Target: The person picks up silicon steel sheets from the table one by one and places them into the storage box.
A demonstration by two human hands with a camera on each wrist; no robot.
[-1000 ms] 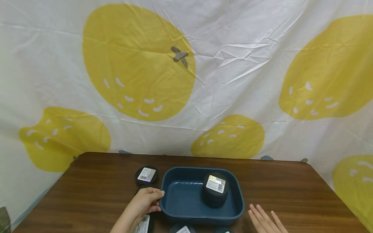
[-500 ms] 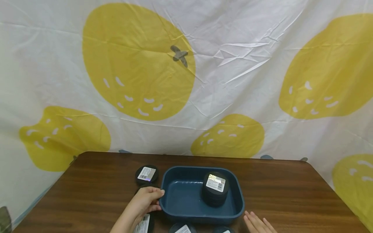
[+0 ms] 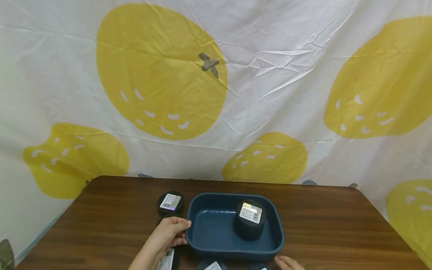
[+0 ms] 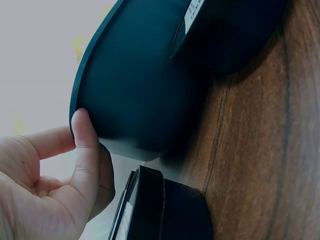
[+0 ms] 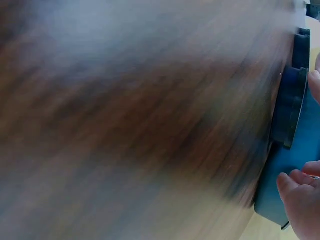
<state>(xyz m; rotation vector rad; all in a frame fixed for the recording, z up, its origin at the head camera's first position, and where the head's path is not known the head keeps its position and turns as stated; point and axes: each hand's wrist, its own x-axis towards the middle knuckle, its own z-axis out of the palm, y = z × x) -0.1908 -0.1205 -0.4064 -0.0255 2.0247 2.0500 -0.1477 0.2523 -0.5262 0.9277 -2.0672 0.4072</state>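
A blue rectangular basin (image 3: 216, 225) stands on the table, with a stack of black round containers (image 3: 248, 230) inside at its right; the top one bears a white label. My left hand (image 3: 165, 234) pinches the basin's left rim, thumb near the edge, as the left wrist view (image 4: 60, 180) also shows. Low beside the basin's front right corner is my right hand (image 3: 288, 263), mostly cut off by the frame. In the right wrist view, fingers of that hand (image 5: 302, 205) lie near the basin's wall, close to a black round container (image 5: 290, 107); contact is unclear.
Further black round containers lie outside the basin: one at the back left (image 3: 170, 202), one partly behind my left wrist (image 3: 167, 259), and two along the front edge (image 3: 212, 264). The wooden table (image 3: 337, 221) ends at a white curtain (image 3: 263, 75) printed with yellow fruit.
My right hand has moved left and down, from beside the basin to its front right corner, and less of it shows. The left hand keeps its place on the rim.
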